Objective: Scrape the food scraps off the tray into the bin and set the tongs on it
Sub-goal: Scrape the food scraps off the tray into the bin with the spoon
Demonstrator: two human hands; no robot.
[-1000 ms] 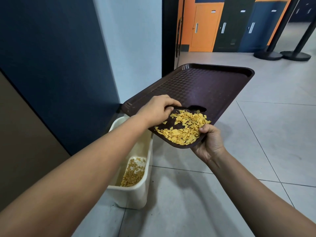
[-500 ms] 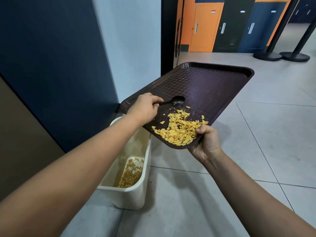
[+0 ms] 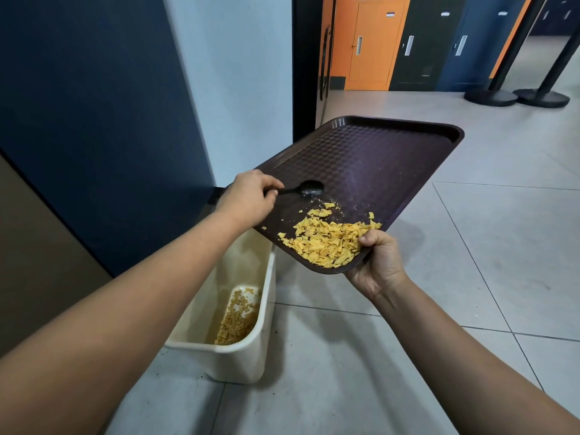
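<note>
Black plastic shows in the left hand (image 3: 249,196): its curled fingers grip the handle of a spoon-like utensil (image 3: 306,189), bowl resting on the tray (image 3: 376,158) just above the scraps (image 3: 326,243). The right hand (image 3: 378,262) clamps the tray's near corner, thumb on top beside the yellow pile. The tray tilts over the cream bin (image 3: 241,356) on the floor, which holds more scraps.

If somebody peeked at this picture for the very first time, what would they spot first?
Probably the heap of bright yellow food flakes piled in the near corner of the dark brown plastic tray, right beside the right hand gripping that corner. Next, the left hand holding a black spoon-like utensil against the tray above the heap. Below, on the tiled floor, a cream plastic bin already has flakes inside.
</note>
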